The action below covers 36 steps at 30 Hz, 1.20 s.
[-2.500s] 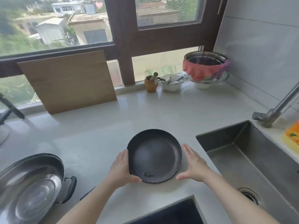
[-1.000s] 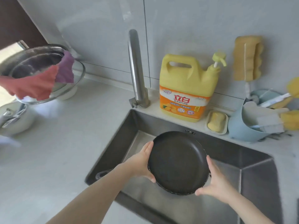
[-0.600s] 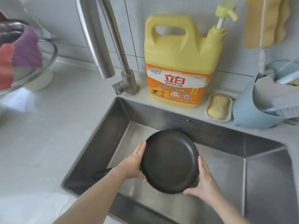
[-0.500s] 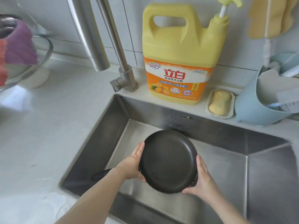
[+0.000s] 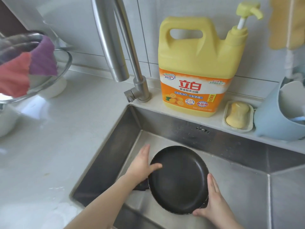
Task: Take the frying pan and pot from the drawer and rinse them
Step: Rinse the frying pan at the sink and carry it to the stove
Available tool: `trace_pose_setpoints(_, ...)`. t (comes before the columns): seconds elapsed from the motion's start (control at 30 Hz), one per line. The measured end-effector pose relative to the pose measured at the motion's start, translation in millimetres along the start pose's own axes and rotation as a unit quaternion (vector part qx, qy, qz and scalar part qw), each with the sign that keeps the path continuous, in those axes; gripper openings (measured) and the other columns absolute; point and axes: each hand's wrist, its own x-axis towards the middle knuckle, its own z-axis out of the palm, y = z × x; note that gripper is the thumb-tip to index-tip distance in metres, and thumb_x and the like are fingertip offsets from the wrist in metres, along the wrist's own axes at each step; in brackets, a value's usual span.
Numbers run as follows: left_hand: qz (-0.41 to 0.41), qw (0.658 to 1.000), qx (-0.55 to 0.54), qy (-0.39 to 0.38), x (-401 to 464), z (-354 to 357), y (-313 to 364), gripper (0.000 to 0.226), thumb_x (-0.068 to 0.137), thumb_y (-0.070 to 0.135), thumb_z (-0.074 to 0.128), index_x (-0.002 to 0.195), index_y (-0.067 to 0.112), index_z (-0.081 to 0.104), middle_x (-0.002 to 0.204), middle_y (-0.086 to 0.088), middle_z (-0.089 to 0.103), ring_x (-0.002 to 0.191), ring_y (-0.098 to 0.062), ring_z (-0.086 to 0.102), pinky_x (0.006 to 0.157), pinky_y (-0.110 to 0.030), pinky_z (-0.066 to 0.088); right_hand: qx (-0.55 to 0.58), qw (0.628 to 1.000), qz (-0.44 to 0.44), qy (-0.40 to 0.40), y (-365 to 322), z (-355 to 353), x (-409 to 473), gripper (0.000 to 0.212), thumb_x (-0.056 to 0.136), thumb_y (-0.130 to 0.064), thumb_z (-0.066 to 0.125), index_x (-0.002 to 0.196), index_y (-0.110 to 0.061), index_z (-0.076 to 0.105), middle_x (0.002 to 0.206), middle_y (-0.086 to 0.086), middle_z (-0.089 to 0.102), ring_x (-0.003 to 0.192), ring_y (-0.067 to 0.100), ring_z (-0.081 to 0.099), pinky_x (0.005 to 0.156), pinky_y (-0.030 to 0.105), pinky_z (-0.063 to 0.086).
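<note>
The black frying pan (image 5: 178, 179) is tilted slightly, low inside the steel sink (image 5: 231, 142). My left hand (image 5: 142, 164) holds its left rim, with the thumb lying over the rim on the pan's inner surface. My right hand (image 5: 212, 200) cups the lower right rim with straight fingers and the thumb under the near edge. A dark piece of the pan's handle (image 5: 140, 187) shows below my left wrist. The pot is out of view. No water runs from the faucet (image 5: 115, 47).
A yellow detergent jug (image 5: 194, 66), a soap bar in a dish (image 5: 237, 116) and a blue holder (image 5: 272, 123) line the ledge behind the sink. Left on the counter stands a metal bowl (image 5: 64, 63) draped with red and purple cloths (image 5: 33, 68).
I carried the pan from the counter to the sink and lowered it toward the bottom. My left thumb has moved over the rim onto the pan's inside.
</note>
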Motion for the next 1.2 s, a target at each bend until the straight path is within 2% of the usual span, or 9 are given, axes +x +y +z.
trace_pose_setpoints(0.17,-0.004,0.918,-0.226,0.327,21.8,-96.8,65.1,0.071,0.098,0.041,0.052,0.155,0.012,0.02,0.156,-0.001,0.027,0.135,-0.014,0.038,0.113,-0.033,0.033,-0.03,0.999,0.014,-0.001,-9.3,-5.6,-0.1,0.156,0.043,-0.053,0.088,0.153,-0.019,-0.018,0.159,-0.017,-0.017,0.134,0.002,0.039,0.08,0.008,0.032)
trace_pose_setpoints(0.23,-0.042,0.919,-0.226,0.322,42.4,-125.4,77.2,0.065,0.099,0.044,0.047,0.148,0.005,0.031,0.151,-0.01,0.038,0.138,-0.023,0.038,0.112,-0.038,0.033,-0.028,0.999,0.015,-0.004,-9.0,-6.3,0.8,0.156,0.043,-0.052,0.088,0.153,-0.02,-0.017,0.158,-0.017,-0.019,0.134,0.003,0.039,0.081,0.008,0.033)
trace_pose_setpoints(0.37,-0.087,0.93,-0.232,0.272,66.5,-143.9,86.6,0.038,0.099,0.031,0.042,0.116,-0.001,0.054,0.104,-0.019,0.058,0.095,-0.033,0.054,0.066,-0.031,0.037,-0.028,1.0,0.013,-0.006,-7.0,-7.0,0.9,0.155,0.043,-0.053,0.086,0.153,-0.022,-0.018,0.158,-0.017,-0.022,0.135,0.004,0.039,0.082,0.01,0.037)
trace_pose_setpoints(0.5,-0.08,0.933,-0.215,0.278,71.6,-142.5,82.8,0.033,0.097,0.018,0.035,0.114,-0.002,0.054,0.112,-0.024,0.06,0.089,-0.035,0.051,0.07,-0.031,0.033,-0.027,1.0,0.002,0.002,-7.3,-7.8,2.1,0.155,0.045,-0.051,0.088,0.153,-0.021,-0.02,0.159,-0.014,-0.023,0.139,0.007,0.035,0.091,0.014,0.041)
trace_pose_setpoints(0.77,-0.051,0.924,-0.274,0.262,68.7,-147.0,75.8,0.023,0.095,0.007,0.033,0.095,0.003,0.056,0.07,-0.007,0.047,0.065,-0.019,0.053,0.055,-0.025,0.036,-0.018,1.0,-0.008,0.017,-6.5,-7.9,4.1,0.156,0.045,-0.052,0.089,0.153,-0.021,-0.017,0.16,-0.013,-0.019,0.144,0.006,0.026,0.1,0.017,0.039)
trace_pose_setpoints(0.87,-0.041,0.916,-0.292,0.273,70.1,-144.7,73.2,0.027,0.097,0.012,0.036,0.097,-0.004,0.057,0.094,-0.031,0.056,0.093,-0.043,0.059,0.075,-0.043,0.048,-0.022,1.0,-0.012,0.017,-5.4,-7.3,4.6,0.155,0.045,-0.054,0.088,0.153,-0.022,-0.019,0.16,-0.014,-0.02,0.143,0.007,0.029,0.097,0.017,0.041)
trace_pose_setpoints(1.0,-0.045,0.907,-0.313,0.279,54.7,-120.3,60.6,0.027,0.1,0.037,0.04,0.096,0.014,0.053,0.087,0.004,0.055,0.091,-0.02,0.054,0.097,-0.043,0.046,-0.013,1.0,-0.019,0.015,-2.1,-7.4,6.4,0.154,0.047,-0.051,0.09,0.152,-0.022,-0.019,0.16,-0.013,-0.019,0.146,0.006,0.02,0.103,0.019,0.037)
trace_pose_setpoints(1.1,-0.035,0.972,-0.178,0.152,21.6,-70.8,31.5,0.047,0.099,0.027,0.056,0.14,0.008,0.044,0.13,0.006,0.053,0.116,-0.013,0.051,0.095,-0.018,0.033,0.016,1.0,-0.013,0.009,0.9,-9.5,10.8,0.154,0.047,-0.044,0.093,0.154,-0.021,-0.016,0.161,-0.013,-0.015,0.147,0.005,0.013,0.106,0.018,0.031)
trace_pose_setpoints(1.2,-0.071,0.992,-0.004,-0.106,0.2,-14.9,-19.5,0.107,0.083,0.033,0.077,0.157,0.014,0.002,0.161,-0.005,0.019,0.145,-0.02,0.028,0.113,-0.024,0.025,0.042,0.999,-0.004,-0.02,3.0,-12.6,19.1,0.157,0.044,-0.039,0.095,0.153,-0.023,-0.017,0.159,-0.017,-0.015,0.141,-0.005,0.006,0.109,0.014,0.023)
